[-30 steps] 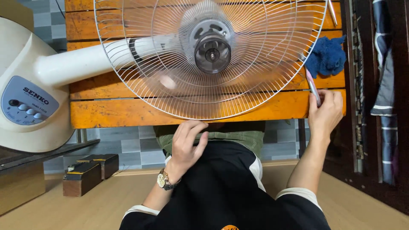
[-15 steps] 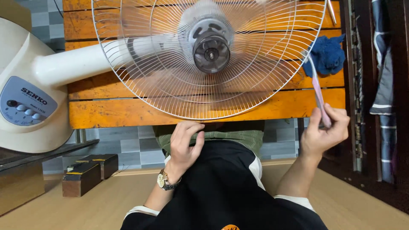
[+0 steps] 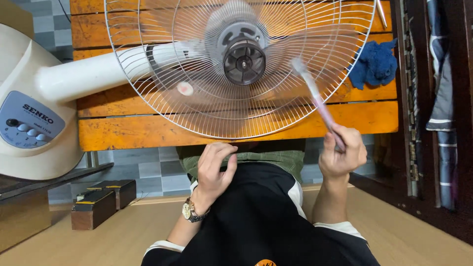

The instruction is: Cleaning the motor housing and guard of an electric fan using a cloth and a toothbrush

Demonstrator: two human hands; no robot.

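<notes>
Right hand is closed in a fist around the lower end of a slim pinkish brush, which slants up and left; its blurred tip lies against the wire fan guard, right of the grey motor hub. Left hand holds nothing: fingers loosely curled, resting on the dark garment at the lap, just below the guard's lower rim; a wristwatch sits on that wrist. The fan lies on its side across an orange wooden bench, its white stem running left to the cream base with control panel. A blue cloth lies on the bench, right of the guard.
</notes>
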